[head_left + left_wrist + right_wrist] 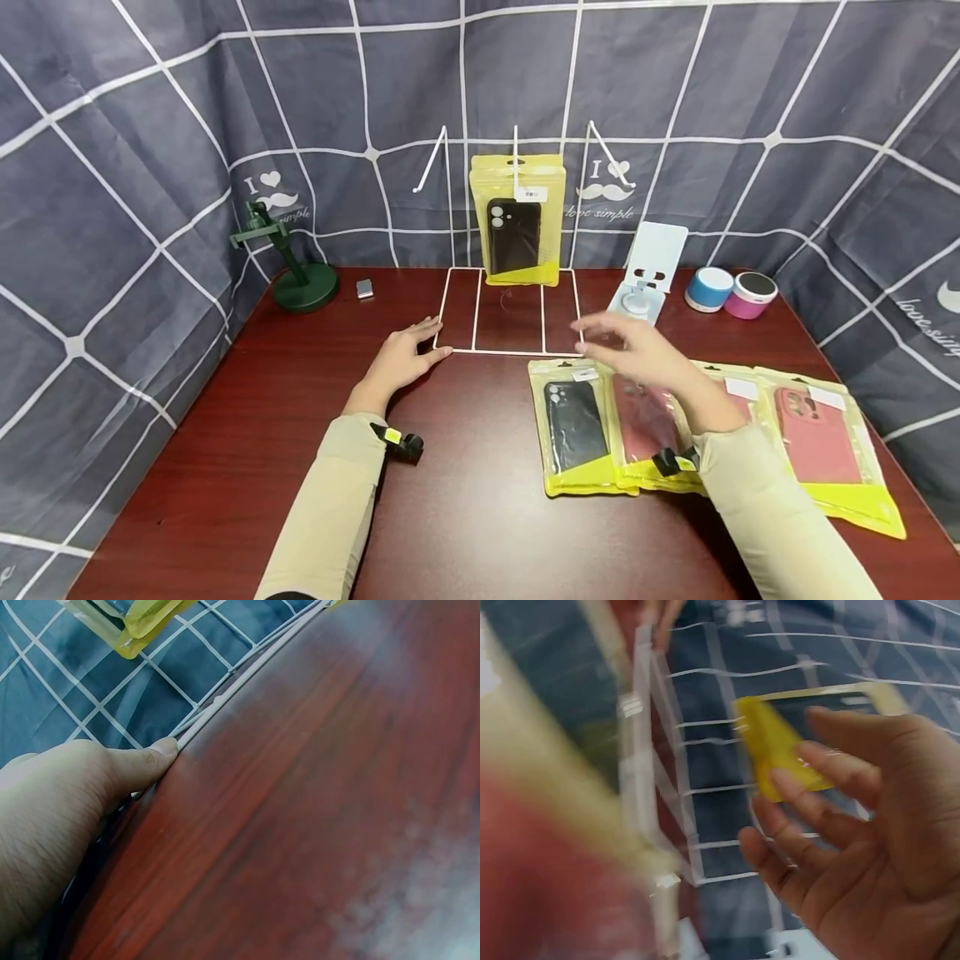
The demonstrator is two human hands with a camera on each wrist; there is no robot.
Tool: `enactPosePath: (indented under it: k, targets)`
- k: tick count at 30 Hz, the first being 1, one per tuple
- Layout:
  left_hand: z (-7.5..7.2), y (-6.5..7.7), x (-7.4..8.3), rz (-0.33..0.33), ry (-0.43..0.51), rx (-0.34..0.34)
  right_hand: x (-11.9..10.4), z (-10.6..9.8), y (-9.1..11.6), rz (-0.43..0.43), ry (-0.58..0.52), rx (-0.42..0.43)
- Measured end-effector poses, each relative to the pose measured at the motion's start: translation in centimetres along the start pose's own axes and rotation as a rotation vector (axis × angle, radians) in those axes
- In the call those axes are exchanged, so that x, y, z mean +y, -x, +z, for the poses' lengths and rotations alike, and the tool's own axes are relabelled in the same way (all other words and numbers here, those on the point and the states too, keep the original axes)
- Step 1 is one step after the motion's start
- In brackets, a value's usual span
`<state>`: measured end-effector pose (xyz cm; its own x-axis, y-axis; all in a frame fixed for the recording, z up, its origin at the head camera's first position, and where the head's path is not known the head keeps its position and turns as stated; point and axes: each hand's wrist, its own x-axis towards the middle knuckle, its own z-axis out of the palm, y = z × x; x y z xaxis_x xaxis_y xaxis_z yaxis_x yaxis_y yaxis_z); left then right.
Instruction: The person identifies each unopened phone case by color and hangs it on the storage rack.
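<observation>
A person's left hand (402, 358) lies at the left front corner of the white wire rack (510, 353); its thumb and fingers are nearly straight and touch the rods, so this grip is extended and not curled. In the left wrist view the thumb presses the front rod, while the other fingers are mostly hidden.

The right hand (637, 354), somewhat blurred, is near the right front corner of the rack. Its grip holds nothing, and the fingers are loosely bent and apart from each other.

On the middle hook of the rack hangs a yellow-edged phone case package (514, 237), in which a black case is seen. On the dark red counter (465, 500), in front and to the right, more packages lie flat in a row: one with a black case (576, 425), beside it one with a red case (639, 417), another partly covered by the right forearm, and at the far right one with a pink case (817, 433).
</observation>
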<state>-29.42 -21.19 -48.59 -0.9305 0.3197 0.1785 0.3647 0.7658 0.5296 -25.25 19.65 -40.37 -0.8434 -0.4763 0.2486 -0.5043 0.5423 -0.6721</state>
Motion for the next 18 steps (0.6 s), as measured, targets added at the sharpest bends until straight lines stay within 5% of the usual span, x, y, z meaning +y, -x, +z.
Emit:
enactPosePath:
  k: [7,18]
  targets:
    - [0.2,-0.2,-0.1,0.002,-0.011,0.005,3.4,2.5,0.5,0.056,0.2,-0.137]
    - [0.1,-0.1,-0.1,0.002,0.004,0.006,3.6,2.2,0.8,0.082,0.224,-0.205]
